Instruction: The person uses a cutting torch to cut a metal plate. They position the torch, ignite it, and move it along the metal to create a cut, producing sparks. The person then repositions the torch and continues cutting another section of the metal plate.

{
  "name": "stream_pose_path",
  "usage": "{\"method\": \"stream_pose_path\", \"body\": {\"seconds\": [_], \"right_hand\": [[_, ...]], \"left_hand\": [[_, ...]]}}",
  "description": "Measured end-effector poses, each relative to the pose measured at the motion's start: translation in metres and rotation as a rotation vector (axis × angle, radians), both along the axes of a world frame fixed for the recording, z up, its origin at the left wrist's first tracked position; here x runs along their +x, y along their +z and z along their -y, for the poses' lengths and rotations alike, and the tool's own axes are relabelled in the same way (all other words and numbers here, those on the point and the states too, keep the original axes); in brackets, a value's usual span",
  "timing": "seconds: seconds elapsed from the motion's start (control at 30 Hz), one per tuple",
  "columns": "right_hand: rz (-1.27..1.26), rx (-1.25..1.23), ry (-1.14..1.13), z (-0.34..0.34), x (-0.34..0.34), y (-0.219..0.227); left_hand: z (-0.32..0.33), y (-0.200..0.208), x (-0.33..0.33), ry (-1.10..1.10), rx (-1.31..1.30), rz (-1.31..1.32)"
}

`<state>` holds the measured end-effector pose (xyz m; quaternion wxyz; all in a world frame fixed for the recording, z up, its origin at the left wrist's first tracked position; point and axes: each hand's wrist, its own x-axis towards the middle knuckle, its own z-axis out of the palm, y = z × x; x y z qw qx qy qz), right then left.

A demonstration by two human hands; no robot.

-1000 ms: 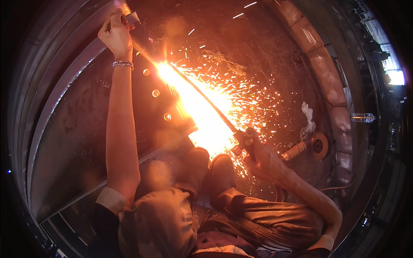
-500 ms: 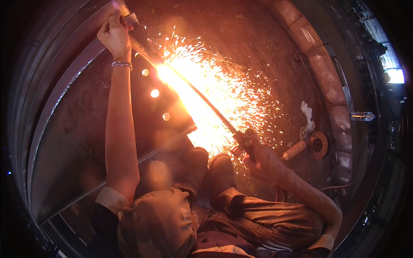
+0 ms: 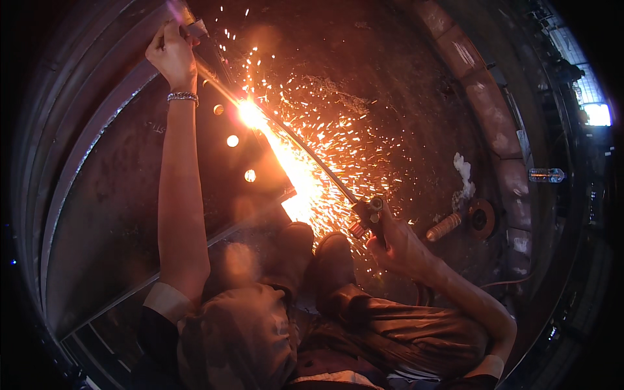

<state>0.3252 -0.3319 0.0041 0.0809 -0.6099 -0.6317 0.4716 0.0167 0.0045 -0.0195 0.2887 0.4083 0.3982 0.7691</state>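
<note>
Torch (image 3: 323, 168) tip was lost in glare (image 3: 250, 112), so exact contact pt couldn't be seen. R hand (image 3: 402, 246) hid most of the handle. L hand (image 3: 172, 57) fingertips were partly hidden; grip unclear. Metal piece (image 3: 180, 9) beyond was cut off by top edge. Sparks (image 3: 338, 146) blurred to streaks. Trunk (image 3: 331, 359) was cut off at btm. Bottle (image 3: 546, 175) contents, far R: too small to tell.

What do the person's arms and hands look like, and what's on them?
The left hand and right hand are both bare. A silvery metal chain-link bracelet circles the left wrist; none shows on the right. Dark cloth sleeves end around the elbows in wide, pale cuffs, leaving the forearms bare.
</note>
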Motion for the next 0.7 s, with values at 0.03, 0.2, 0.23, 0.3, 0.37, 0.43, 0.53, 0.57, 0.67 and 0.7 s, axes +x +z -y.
{"method": "stream_pose_path", "body": {"seconds": [0.03, 0.2, 0.23, 0.3, 0.37, 0.43, 0.53, 0.57, 0.67, 0.7], "right_hand": [[-0.01, 0.021, -0.01, 0.0005, -0.0011, -0.0008], [0.008, -0.006, -0.005, 0.0002, -0.0012, -0.0012], [0.008, -0.016, -0.013, -0.0001, -0.0012, -0.0007], [0.015, -0.035, -0.002, -0.0008, -0.0011, 0.0009], [0.025, -0.05, 0.037, -0.001, 0.0036, 0.0051], [0.012, -0.045, 0.01, -0.0004, 0.0027, 0.0053], [0.03, -0.01, 0.011, 0.0009, 0.001, 0.0044], [0.061, -0.047, -0.005, 0.0012, 0.0006, 0.0038], [0.008, -0.026, 0.005, 0.0036, 0.0036, 0.0056], [0.015, -0.021, 0.0, 0.0043, 0.0038, 0.0057]], "left_hand": [[-0.0005, -0.0007, -0.0009, -0.001, -0.003, -0.011], [-0.0027, -0.0029, -0.0043, -0.014, -0.014, -0.037], [-0.0028, -0.0029, -0.0042, -0.013, -0.01, -0.038], [-0.0025, -0.0026, -0.0031, -0.002, -0.012, -0.037], [-0.0026, -0.0015, 0.0003, 0.002, -0.007, -0.044], [-0.0017, -0.0002, 0.0022, 0.003, -0.007, -0.035], [-0.0011, 0.0007, 0.0023, -0.012, 0.0, -0.029], [-0.0013, 0.001, 0.0017, -0.02, 0.004, -0.041], [-0.0014, 0.0001, 0.0015, -0.004, -0.003, -0.046], [-0.0015, -0.0002, 0.0019, 0.007, -0.009, -0.043]]}}
